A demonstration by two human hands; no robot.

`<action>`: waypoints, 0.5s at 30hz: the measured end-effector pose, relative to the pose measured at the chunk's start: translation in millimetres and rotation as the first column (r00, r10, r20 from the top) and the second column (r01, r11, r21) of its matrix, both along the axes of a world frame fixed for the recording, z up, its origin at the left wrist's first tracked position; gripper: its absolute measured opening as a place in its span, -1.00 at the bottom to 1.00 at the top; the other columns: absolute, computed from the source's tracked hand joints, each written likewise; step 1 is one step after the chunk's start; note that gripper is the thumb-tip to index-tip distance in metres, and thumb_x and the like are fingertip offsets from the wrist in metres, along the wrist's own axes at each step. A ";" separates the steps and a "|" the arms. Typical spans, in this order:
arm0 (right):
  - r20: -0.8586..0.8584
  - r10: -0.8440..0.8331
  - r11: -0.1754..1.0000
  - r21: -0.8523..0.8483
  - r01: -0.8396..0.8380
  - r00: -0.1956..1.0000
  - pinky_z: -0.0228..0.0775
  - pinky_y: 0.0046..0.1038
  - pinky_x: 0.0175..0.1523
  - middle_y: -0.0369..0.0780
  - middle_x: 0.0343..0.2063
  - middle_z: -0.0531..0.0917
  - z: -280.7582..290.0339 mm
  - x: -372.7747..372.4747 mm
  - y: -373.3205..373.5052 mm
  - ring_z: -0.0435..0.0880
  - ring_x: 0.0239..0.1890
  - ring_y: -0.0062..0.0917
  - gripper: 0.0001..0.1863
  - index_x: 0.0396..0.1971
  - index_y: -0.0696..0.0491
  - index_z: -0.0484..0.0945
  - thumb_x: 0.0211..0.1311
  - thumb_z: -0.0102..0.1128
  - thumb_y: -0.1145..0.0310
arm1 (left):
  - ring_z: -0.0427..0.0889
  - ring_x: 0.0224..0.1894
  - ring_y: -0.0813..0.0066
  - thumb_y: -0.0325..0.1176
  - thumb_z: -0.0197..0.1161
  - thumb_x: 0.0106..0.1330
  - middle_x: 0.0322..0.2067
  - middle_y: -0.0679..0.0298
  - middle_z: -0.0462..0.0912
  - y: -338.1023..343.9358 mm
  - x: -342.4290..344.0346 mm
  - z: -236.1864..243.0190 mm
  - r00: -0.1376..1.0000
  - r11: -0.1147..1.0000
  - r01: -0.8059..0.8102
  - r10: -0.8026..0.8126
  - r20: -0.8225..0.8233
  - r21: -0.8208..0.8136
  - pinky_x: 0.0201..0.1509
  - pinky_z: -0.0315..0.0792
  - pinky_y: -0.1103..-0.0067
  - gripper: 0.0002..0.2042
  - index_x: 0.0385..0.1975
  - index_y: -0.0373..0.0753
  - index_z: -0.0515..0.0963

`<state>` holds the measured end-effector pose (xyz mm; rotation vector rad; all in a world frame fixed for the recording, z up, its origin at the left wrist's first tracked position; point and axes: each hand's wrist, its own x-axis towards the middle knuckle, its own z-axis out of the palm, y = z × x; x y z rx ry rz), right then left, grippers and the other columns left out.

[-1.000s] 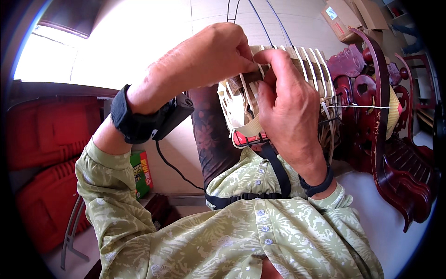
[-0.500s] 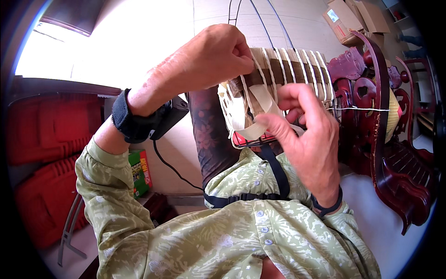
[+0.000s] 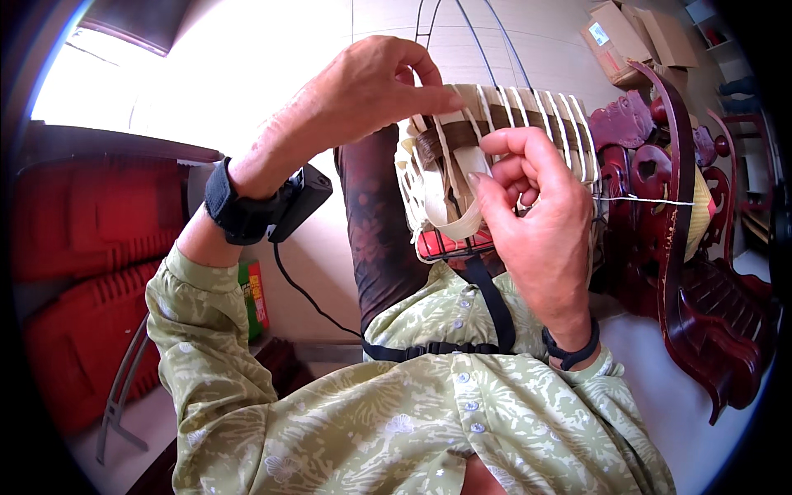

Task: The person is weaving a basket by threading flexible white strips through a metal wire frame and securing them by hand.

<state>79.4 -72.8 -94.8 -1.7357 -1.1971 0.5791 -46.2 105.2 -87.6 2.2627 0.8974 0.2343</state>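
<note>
A boxy woven piece (image 3: 569, 124) rests over my lap, with white cords running across a brown band (image 3: 503, 117) and pale strips. At its far left corner, my left hand (image 3: 375, 87) has thumb and index closed around a white cord (image 3: 443, 136). On the near side a flat cream strip (image 3: 454, 229) bends in a loop. My right hand (image 3: 540, 219) is curled at this strip, its edge between thumb and index finger. Behind the fingers, the strip's far end is partly hidden. A black wire frame with red material (image 3: 437, 243) shows beneath the weaving.
Carved dark red wooden furniture (image 3: 672, 247) stands close on the right, joined to the piece by a taut white string (image 3: 643, 200). Cardboard boxes (image 3: 619, 41) lie far right. Red seats (image 3: 91, 239) are at the left. A black cable (image 3: 297, 289) runs to my waist strap (image 3: 429, 352).
My right hand has moved up and left and closed from a looser pose onto the cream strip. The left hand's thumb has lifted slightly along the cord. The woven piece has shifted slightly right.
</note>
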 end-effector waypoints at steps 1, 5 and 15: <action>-0.003 0.008 1.000 -0.004 -0.008 1.000 0.44 -0.45 -0.48 -0.25 -0.61 0.61 0.1 0.2 0.0 0.62 -0.63 -0.52 -0.73 -0.18 0.07 0.52 0.11 0.29 0.60 | 0.50 -0.48 0.73 -0.17 0.45 0.16 -0.57 0.43 0.59 -0.5 -1.0 4.2 1.000 1.000 0.013 -0.013 -0.020 -0.026 -0.42 0.37 0.67 -0.74 -0.35 -0.25 0.68; 0.003 0.047 0.999 -0.004 -0.047 0.999 0.45 -0.48 -0.46 -0.25 -0.58 0.62 0.7 3.9 0.4 0.63 -0.60 -0.55 -0.73 -0.17 0.09 0.53 0.12 0.30 0.60 | 0.54 -0.51 0.68 -0.16 0.50 0.08 -0.62 0.37 0.59 -0.1 -1.0 5.8 0.998 0.997 0.062 -0.062 -0.001 -0.052 -0.43 0.39 0.64 -0.70 -0.36 -0.27 0.70; -0.008 0.069 0.998 0.002 -0.069 0.998 0.40 -0.61 -0.32 -0.29 -0.50 0.62 1.5 3.0 -3.1 0.57 -0.47 -0.68 -0.69 -0.09 0.15 0.54 0.14 0.26 0.66 | 0.65 -0.41 0.45 -0.19 0.41 0.18 -0.42 0.18 0.71 -13.0 3.8 -4.9 0.995 0.995 0.037 -0.045 0.088 0.092 -0.29 0.53 0.51 -0.70 -0.28 -0.32 0.69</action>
